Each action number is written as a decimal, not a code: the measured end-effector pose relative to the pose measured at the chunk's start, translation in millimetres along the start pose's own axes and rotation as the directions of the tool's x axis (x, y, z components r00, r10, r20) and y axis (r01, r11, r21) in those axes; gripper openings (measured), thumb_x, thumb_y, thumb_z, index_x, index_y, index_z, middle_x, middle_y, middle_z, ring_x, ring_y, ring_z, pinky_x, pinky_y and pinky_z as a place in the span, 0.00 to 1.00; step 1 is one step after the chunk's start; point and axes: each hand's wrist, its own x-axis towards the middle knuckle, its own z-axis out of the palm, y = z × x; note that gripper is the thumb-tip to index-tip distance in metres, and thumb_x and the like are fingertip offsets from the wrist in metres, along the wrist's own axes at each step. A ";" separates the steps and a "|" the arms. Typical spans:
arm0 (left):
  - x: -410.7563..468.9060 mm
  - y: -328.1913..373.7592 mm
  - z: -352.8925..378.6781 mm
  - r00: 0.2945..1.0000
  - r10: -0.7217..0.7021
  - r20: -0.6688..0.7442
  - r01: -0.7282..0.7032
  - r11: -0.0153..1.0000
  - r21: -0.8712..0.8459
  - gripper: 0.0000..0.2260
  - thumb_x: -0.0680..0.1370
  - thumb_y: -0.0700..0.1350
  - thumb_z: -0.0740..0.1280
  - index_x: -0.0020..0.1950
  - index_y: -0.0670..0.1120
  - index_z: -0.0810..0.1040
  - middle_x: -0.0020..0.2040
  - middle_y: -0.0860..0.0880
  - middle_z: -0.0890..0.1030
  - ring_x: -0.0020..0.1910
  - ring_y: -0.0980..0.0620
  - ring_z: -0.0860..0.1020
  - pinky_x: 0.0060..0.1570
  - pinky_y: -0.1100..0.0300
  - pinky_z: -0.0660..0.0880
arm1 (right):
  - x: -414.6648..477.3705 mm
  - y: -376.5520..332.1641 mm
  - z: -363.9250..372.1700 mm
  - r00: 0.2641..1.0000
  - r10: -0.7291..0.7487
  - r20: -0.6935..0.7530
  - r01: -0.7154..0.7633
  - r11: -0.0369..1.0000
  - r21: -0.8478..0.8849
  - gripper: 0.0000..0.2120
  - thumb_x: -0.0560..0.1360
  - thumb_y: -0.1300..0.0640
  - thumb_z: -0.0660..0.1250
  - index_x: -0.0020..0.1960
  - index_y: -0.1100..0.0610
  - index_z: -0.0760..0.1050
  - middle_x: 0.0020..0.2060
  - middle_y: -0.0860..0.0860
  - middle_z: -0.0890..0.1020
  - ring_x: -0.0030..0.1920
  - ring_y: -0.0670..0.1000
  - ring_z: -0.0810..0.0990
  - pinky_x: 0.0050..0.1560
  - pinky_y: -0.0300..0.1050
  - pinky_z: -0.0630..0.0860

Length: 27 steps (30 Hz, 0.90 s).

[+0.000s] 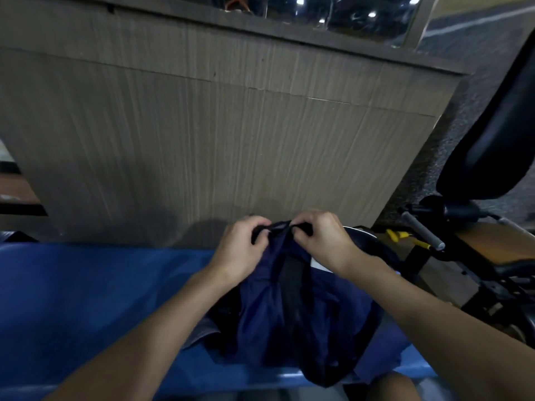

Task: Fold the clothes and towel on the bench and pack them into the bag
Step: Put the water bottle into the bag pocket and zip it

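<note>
On the blue desk, right of centre, a navy fabric piece is seen bunched and partly lifted, lower part draped over the near edge of the desk. Whether it is the bag or a garment cannot be told. A black strap is seen running down its middle from the top edge. The dark top edge is held up by both hands, close together. The left hand is curled, fingers closed round the edge on the left side; the right hand is curled likewise, fingers pinching the edge on the right side. Both forearms are stretched forward from the bottom corners of the view. A bit of grey fabric is seen on the desk just under the left forearm, touching the navy piece. A small white patch is visible just behind the right wrist, identity unclear. Behind the desk a wood-grain wall panel is seen filling most of the view. To the right, well apart from the hands, a black padded seat is seen tilted, with a grey-gripped handle below it and a yellow part beside that handle.
</note>
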 end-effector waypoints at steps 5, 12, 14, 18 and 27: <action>20.6 -29.4 -41.2 0.996 -0.058 -0.071 0.071 0.974 0.213 0.11 0.81 0.37 0.63 0.60 0.40 0.81 0.57 0.43 0.82 0.57 0.46 0.79 0.56 0.63 0.68 | 6.7 7.0 11.3 0.988 -0.007 0.156 0.017 0.998 -0.064 0.07 0.75 0.59 0.69 0.52 0.56 0.80 0.57 0.50 0.78 0.59 0.52 0.76 0.60 0.46 0.68; 31.4 -45.7 -51.2 0.991 -0.128 0.026 0.104 0.896 0.431 0.11 0.80 0.39 0.62 0.58 0.48 0.81 0.59 0.47 0.76 0.59 0.45 0.75 0.65 0.43 0.70 | -49.7 70.8 -0.9 0.962 0.160 0.223 -0.111 0.970 -0.217 0.04 0.75 0.52 0.69 0.49 0.47 0.79 0.61 0.45 0.72 0.63 0.47 0.70 0.57 0.46 0.61; 30.1 -30.9 -36.7 0.994 -0.084 0.063 0.040 0.855 0.517 0.12 0.77 0.41 0.63 0.57 0.51 0.80 0.60 0.51 0.74 0.60 0.47 0.73 0.67 0.43 0.64 | -65.4 87.8 -4.9 0.963 0.200 0.180 -0.167 0.969 -0.179 0.03 0.73 0.54 0.70 0.45 0.47 0.78 0.56 0.44 0.73 0.61 0.49 0.73 0.59 0.49 0.67; 21.4 14.6 11.0 0.964 0.153 0.218 -0.249 0.807 0.536 0.12 0.76 0.45 0.65 0.58 0.52 0.80 0.59 0.53 0.76 0.61 0.50 0.72 0.64 0.51 0.60 | -95.3 113.8 -11.3 0.946 0.280 0.160 -0.254 0.952 -0.169 0.06 0.73 0.57 0.70 0.49 0.51 0.78 0.52 0.46 0.72 0.58 0.53 0.74 0.58 0.55 0.71; -15.5 75.8 135.5 0.781 0.207 0.590 -0.481 0.802 0.355 0.09 0.79 0.45 0.63 0.56 0.47 0.80 0.54 0.48 0.80 0.56 0.45 0.75 0.57 0.51 0.69 | -144.0 147.6 -7.7 0.800 0.577 0.164 -0.502 0.794 -0.343 0.14 0.76 0.54 0.64 0.60 0.57 0.69 0.57 0.56 0.74 0.60 0.60 0.74 0.57 0.50 0.70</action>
